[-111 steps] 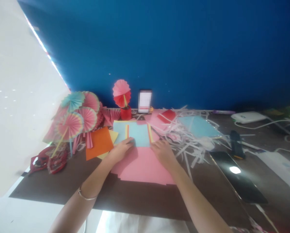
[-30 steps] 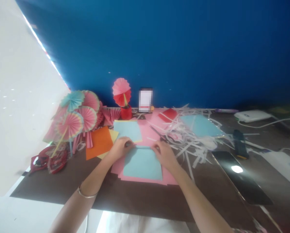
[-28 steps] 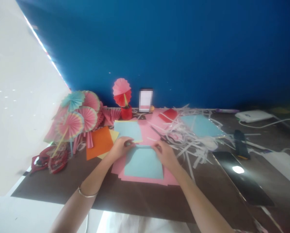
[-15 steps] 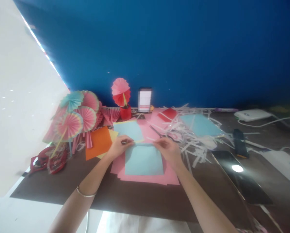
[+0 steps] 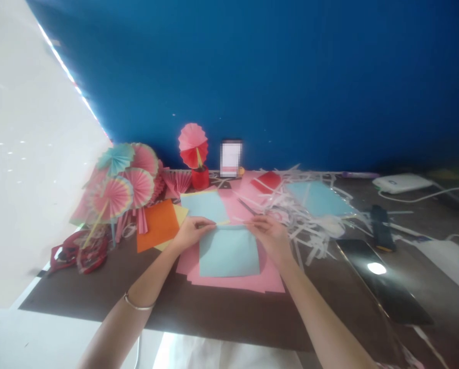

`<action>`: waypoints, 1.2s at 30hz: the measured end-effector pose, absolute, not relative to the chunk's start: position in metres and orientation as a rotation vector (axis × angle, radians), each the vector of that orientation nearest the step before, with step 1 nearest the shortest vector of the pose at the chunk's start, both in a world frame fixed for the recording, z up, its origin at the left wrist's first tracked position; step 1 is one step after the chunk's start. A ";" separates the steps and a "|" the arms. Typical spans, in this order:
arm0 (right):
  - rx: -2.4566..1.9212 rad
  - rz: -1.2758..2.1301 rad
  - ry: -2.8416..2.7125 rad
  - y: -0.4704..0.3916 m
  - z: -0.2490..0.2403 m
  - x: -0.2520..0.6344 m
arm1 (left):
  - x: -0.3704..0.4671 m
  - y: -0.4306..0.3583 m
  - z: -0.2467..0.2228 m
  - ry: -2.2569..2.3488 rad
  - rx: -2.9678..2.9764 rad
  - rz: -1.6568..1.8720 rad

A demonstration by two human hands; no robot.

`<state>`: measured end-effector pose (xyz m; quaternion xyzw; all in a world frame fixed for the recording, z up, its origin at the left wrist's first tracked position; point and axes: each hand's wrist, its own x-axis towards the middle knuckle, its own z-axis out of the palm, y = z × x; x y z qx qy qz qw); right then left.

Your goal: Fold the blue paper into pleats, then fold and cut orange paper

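A light blue sheet of paper (image 5: 229, 256) lies in front of me on several pink sheets (image 5: 270, 281). My left hand (image 5: 193, 234) pinches the far left corner of the blue sheet. At its far right corner the fingers of my right hand (image 5: 270, 238) are closed on the same edge. A narrow band along that edge looks folded or raised between the hands. Just beyond lies another light blue sheet (image 5: 204, 204) with a yellow edge. Dark scissors (image 5: 248, 206), partly covered, rest past my right hand.
Folded paper fans (image 5: 110, 197) and red-handled items (image 5: 91, 253) stand at left beside an orange sheet (image 5: 156, 225). White paper strips (image 5: 310, 225) heap at right, near a blue packet (image 5: 321, 197). A phone (image 5: 383, 282) lies farther right. A red pot (image 5: 200, 178) holds a pink fan.
Both hands keep hold of the blue sheet's far edge, with only slight finger movement. The whole view has shifted a little.
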<state>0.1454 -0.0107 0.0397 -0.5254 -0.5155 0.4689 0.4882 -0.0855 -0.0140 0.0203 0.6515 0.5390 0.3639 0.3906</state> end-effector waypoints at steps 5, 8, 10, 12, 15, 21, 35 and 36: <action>-1.302 1.052 -1.248 -0.009 0.032 0.143 | -0.084 -0.016 0.023 1.356 1.680 0.902; -1.282 1.055 -1.232 -0.008 0.030 0.142 | -0.082 -0.018 0.025 1.362 1.679 0.868; -1.271 1.088 -1.212 -0.008 0.029 0.143 | -0.081 -0.018 0.026 1.364 1.679 0.871; -1.249 1.105 -1.210 -0.007 0.029 0.144 | -0.080 -0.018 0.026 1.364 1.665 0.886; -1.184 1.076 -1.290 -0.008 0.029 0.142 | -0.077 -0.019 0.027 1.369 1.653 0.902; -1.299 0.965 -1.447 -0.014 0.036 0.129 | -0.070 -0.022 0.031 1.308 1.679 0.884; -1.353 1.136 -1.394 -0.003 0.035 0.155 | -0.090 -0.013 0.018 1.291 1.350 0.924; -1.350 1.107 -1.436 -0.003 0.035 0.155 | -0.090 -0.013 0.020 1.302 1.373 0.921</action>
